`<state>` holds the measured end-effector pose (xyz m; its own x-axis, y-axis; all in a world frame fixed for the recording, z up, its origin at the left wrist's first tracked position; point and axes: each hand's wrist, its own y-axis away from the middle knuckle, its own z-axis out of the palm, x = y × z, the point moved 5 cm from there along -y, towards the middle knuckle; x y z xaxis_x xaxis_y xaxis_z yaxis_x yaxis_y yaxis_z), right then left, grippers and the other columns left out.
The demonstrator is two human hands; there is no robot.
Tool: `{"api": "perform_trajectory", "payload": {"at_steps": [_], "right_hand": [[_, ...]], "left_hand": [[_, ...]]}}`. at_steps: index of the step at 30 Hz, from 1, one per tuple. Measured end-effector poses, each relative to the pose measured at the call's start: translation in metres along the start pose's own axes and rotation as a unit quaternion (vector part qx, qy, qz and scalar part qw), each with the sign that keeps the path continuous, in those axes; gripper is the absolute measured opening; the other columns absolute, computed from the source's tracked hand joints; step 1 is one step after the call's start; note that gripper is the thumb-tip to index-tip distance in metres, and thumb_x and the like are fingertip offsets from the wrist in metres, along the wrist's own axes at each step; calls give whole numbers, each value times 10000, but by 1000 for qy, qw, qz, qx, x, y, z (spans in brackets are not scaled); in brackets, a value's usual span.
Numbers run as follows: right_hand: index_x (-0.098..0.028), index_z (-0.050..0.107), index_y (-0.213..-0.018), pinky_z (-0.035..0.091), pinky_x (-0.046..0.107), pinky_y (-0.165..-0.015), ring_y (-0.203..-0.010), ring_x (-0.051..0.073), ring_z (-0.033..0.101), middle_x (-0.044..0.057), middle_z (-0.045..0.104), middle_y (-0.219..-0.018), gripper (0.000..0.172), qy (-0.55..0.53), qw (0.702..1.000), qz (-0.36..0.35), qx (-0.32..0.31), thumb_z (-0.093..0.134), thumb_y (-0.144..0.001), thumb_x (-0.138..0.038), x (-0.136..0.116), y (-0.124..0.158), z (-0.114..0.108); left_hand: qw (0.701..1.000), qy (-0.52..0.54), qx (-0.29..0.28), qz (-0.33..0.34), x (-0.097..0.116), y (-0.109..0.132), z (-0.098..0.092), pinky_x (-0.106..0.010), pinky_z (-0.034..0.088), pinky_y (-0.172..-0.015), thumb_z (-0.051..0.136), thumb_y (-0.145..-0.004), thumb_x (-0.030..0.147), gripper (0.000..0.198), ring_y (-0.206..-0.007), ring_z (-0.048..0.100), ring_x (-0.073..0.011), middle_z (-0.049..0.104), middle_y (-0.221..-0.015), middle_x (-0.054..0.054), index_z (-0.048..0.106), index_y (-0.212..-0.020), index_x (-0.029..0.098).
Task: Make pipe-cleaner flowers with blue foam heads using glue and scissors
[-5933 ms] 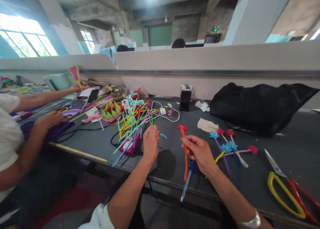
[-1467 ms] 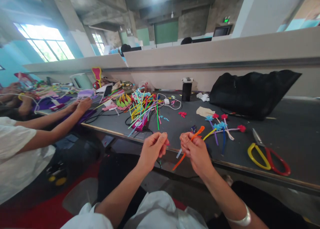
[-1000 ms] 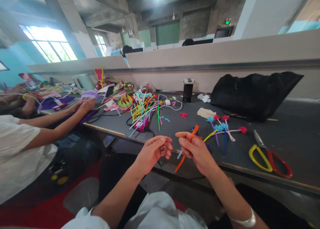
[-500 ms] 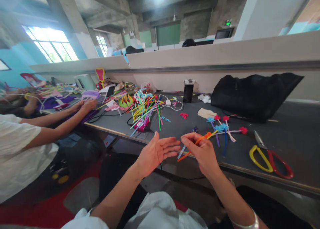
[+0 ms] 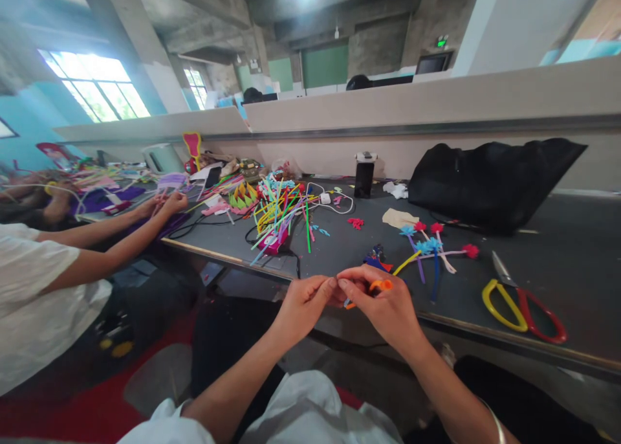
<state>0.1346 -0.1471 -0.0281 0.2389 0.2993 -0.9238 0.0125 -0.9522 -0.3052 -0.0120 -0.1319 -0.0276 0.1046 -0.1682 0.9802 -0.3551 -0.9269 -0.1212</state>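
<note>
My left hand [image 5: 308,305] and my right hand [image 5: 381,308] meet at the fingertips in front of the table edge. Curled through the fingers of my right hand is an orange pipe cleaner [image 5: 381,286], and a short bit of a pale blue strip [image 5: 346,303] shows below them. The thumb and forefinger of my left hand are pinched together; whatever they grip is hidden. Beyond my right hand lie a yellow pipe cleaner [image 5: 406,263] and several pipe-cleaner flowers [image 5: 429,246] with blue and red heads. Dark blue and orange scraps [image 5: 378,260] lie just past my fingers.
Scissors [image 5: 504,272] with yellow and red handles lie at the right. A black bag [image 5: 485,188] and a dark bottle [image 5: 363,178] stand behind. Left of centre is a heap of coloured pipe cleaners [image 5: 281,214]. A co-worker's hands [image 5: 169,203] are busy farther left.
My left hand has gone from open, fingers outstretched, to a pinch against my right fingertips. The orange pipe cleaner's hanging end is now mostly hidden between the hands.
</note>
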Motion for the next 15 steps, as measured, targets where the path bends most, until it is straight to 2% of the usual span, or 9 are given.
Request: {"api": "perform_trajectory", "payload": {"at_steps": [3,8,10,11,13,15], "right_hand": [[-222,727,-806,427,250,-533,-580,127,499,1,586,-639,137,14,1000,14,-11,627,-815,-316,1,0,-1],[-217,638,-734,422,262,-521,-518,128,512,-20,573,-560,129,-71,992,74,-68,581,-806,-306,7,-3,7],[-211,632,-713,400,259,-528,-522,121,489,-25,555,-556,136,-58,993,74,-65,574,-797,-302,9,-5,7],[-208,635,-701,385,257,-532,-531,117,475,-25,548,-562,139,-43,995,74,-58,577,-790,-298,11,-6,7],[-204,635,-695,364,256,-535,-541,112,452,-26,534,-571,157,-30,995,77,-48,570,-798,-304,15,-8,5],[-204,638,-703,346,256,-536,-552,110,431,-24,524,-589,183,-21,996,83,-38,559,-819,-321,20,-10,2]], "left_hand": [[999,26,-19,-11,2,1,5,-259,509,-650,608,-842,460,352,-648,635,-179,683,-655,-42,727,-691,166],[994,67,-73,-52,-4,3,6,-298,523,-692,599,-847,492,391,-664,652,-190,707,-703,-78,729,-747,137],[987,98,-114,-62,-8,1,2,-331,527,-728,548,-878,511,430,-692,667,-201,723,-765,-103,731,-826,126],[979,111,-153,-70,-11,0,1,-352,523,-779,542,-880,517,437,-747,678,-211,733,-848,-125,731,-883,122],[966,109,-213,-101,-19,-3,-6,-364,510,-824,613,-832,524,437,-848,686,-238,728,-999,-151,722,-983,130],[970,88,-198,-110,-28,-13,-21,-328,503,-826,739,-749,445,346,-842,682,-225,737,-971,-117,732,-930,150]]}}
